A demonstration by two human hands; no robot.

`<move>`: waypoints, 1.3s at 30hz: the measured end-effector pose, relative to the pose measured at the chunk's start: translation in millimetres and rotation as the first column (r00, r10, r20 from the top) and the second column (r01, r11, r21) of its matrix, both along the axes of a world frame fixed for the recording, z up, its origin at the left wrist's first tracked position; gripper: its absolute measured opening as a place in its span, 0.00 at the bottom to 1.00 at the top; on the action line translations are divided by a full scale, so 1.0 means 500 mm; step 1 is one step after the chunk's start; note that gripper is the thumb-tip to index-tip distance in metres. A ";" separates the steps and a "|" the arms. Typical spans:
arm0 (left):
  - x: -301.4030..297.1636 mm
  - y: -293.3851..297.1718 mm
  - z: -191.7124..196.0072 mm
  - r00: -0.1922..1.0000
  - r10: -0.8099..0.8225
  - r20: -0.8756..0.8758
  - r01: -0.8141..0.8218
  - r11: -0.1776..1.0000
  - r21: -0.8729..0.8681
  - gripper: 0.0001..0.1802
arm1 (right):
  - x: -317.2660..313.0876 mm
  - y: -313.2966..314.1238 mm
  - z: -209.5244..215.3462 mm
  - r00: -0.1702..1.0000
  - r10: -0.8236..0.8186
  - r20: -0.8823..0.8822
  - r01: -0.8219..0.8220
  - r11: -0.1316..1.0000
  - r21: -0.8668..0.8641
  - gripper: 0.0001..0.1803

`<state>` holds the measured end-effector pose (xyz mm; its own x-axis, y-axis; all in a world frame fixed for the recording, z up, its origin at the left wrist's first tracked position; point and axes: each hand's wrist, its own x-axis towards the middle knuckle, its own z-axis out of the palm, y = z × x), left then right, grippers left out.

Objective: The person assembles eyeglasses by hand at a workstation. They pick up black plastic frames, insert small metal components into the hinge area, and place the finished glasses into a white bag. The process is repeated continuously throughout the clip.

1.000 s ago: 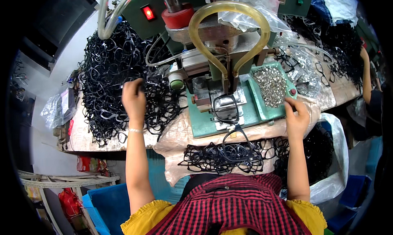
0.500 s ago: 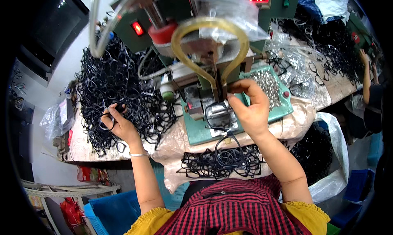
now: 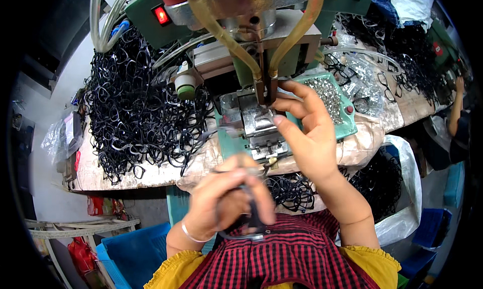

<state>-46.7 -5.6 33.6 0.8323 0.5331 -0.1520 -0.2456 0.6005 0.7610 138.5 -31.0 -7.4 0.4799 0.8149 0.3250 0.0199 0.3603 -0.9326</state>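
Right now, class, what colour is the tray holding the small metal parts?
Teal green tray, seen in the head view.

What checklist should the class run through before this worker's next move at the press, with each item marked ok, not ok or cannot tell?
1. Left hand grips a black frame: ok.
2. Frame seated on the metal jig: not ok; it is near the lap, clear of the jig.
3. Right hand clear of the press head: not ok; its fingers reach right beside it.
4. Small part pinched in the right fingers: cannot tell.
5. Tray of metal parts within reach: ok.
6. Pile of frames stocked on the left: ok.
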 end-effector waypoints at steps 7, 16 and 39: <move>0.091 0.015 -0.067 0.991 -0.129 -0.045 0.109 0.946 -0.306 0.11 | 0.195 -0.005 -0.157 0.359 -0.217 0.908 0.664 0.743 -0.085 0.12; 0.091 0.019 -0.105 0.980 -0.178 0.088 0.197 0.932 -0.305 0.18 | 0.252 -0.022 -0.226 0.436 -0.291 0.852 0.613 0.789 -0.045 0.07; -0.390 0.556 -0.143 -0.403 0.896 0.188 0.511 0.050 0.858 0.08 | 0.225 -0.024 -0.200 0.478 -0.364 0.799 0.571 0.820 0.032 0.07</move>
